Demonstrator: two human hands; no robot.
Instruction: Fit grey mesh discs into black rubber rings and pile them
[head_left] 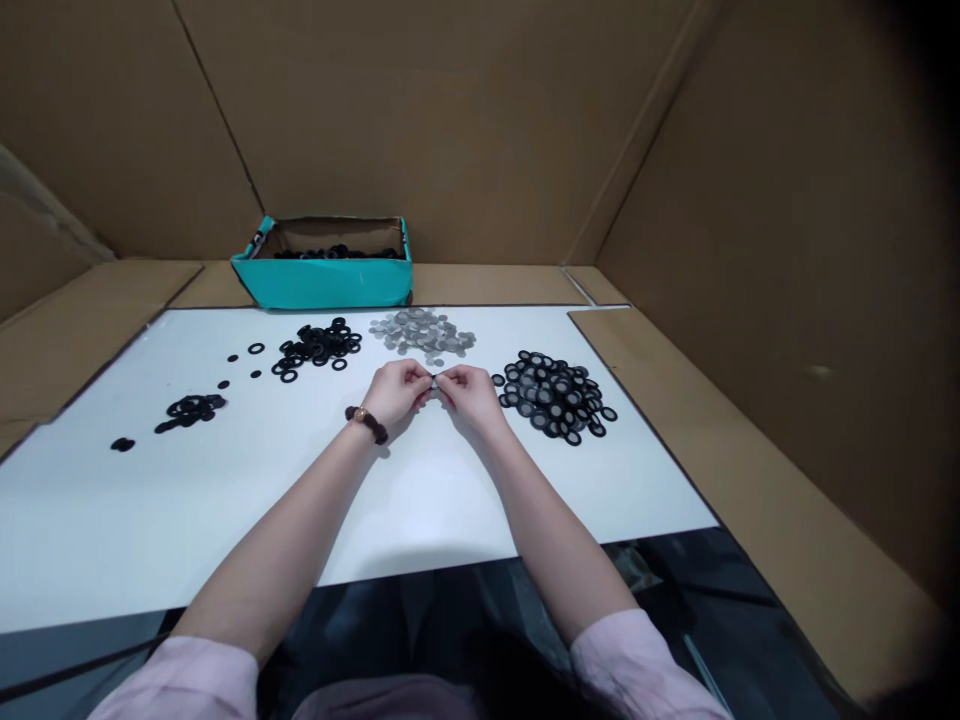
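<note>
My left hand (401, 390) and my right hand (469, 392) meet over the middle of the white table, fingertips pinched together. Between them is a small black ring (433, 382) with a bit of grey showing, mostly covered by the fingers. Just beyond my hands lies a pile of thin grey discs (424, 330). To the left is a heap of loose black rings (319, 345). Right of my right hand sits a pile of black rings with grey discs in their centres (555, 395).
A turquoise box (330, 283) holding many black rings stands at the back. More black pieces (191, 410) and a small dark clump (123, 444) lie on the left of the white tabletop (247, 500). Cardboard walls (480, 130) enclose the back and sides.
</note>
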